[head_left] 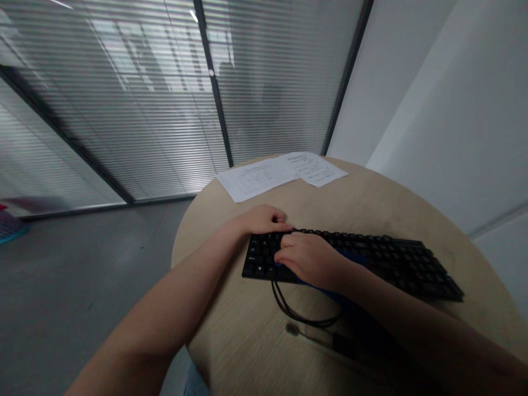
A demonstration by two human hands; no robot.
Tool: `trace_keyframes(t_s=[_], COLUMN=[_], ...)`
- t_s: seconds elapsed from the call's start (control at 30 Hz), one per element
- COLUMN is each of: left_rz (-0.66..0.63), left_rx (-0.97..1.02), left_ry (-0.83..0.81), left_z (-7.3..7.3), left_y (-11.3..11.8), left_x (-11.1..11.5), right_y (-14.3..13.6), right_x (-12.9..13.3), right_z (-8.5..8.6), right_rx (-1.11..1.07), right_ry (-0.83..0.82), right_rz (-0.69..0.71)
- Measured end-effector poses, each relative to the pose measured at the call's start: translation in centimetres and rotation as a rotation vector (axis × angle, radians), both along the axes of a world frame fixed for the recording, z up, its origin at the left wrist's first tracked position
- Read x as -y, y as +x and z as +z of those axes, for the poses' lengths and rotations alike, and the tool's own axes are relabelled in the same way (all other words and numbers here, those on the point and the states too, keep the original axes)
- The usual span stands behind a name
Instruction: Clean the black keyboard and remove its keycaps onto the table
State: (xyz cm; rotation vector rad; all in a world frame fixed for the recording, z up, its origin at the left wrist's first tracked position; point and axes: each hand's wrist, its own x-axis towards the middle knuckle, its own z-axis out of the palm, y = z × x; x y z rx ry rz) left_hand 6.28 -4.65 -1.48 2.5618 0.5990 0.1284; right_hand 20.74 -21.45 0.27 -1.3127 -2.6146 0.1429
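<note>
Toward the near edge of the round table (235,335), in deep shadow, we've got a brush-like head (292,329) on a thin rod, blurred, its dark far end lying under the right forearm's shade. Just beyond it, a black cable (305,320) loops out from the keyboard's front side onto bare wood.

And here's the black keyboard (388,261), slanting across the middle of the surface, one end near the left edge, the other reaching toward the right edge. Over its left part comes the right hand (311,257), fingers curled, grasping a blue cloth (355,257) that spills out beneath the wrist and over the keys. Up at the keyboard's back left corner, the left hand (264,219) leans in, thumb along the back rim, fingers bent; clenched on it or merely resting, I cannot tell.

Out at the far edge, two printed sheets (259,179) overlap. Past the table, a red-and-blue basket (10,226) sits on the grey floor (103,264), and behind everything, blinds (165,110) line the dark-framed partition, meeting a white wall (454,110).
</note>
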Motion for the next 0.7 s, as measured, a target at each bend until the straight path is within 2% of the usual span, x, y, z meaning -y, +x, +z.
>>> trace_keyframes(t_s=[0.17,0.27,0.4,0.5,0.7], left_rz=[0.016,0.027,-0.006,-0.017,-0.004], left_rx=[-0.013,-0.013,0.008,0.013,0.019], left_ry=[0.005,-0.005,-0.004,-0.008,-0.006], left_z=[0.0,0.1,0.0,-0.1,0.1], left_y=[0.1,0.1,0.0,0.0,0.0], left_x=[0.1,0.1,-0.1,-0.2,0.1], right_y=[-0.3,0.3,1.5,2.0,1.6], right_x=[-0.1,-0.1,-0.1,0.0,-0.1], right_z=[-0.4,0.4,1.9,2.4,1.3], right_rx=[0.020,-0.026,-0.163,-0.198,-0.090], right_ry=[0.026,-0.001,-0.022,-0.068,-0.126], right_rz=[0.008,0.009,-0.090,-0.119,-0.019])
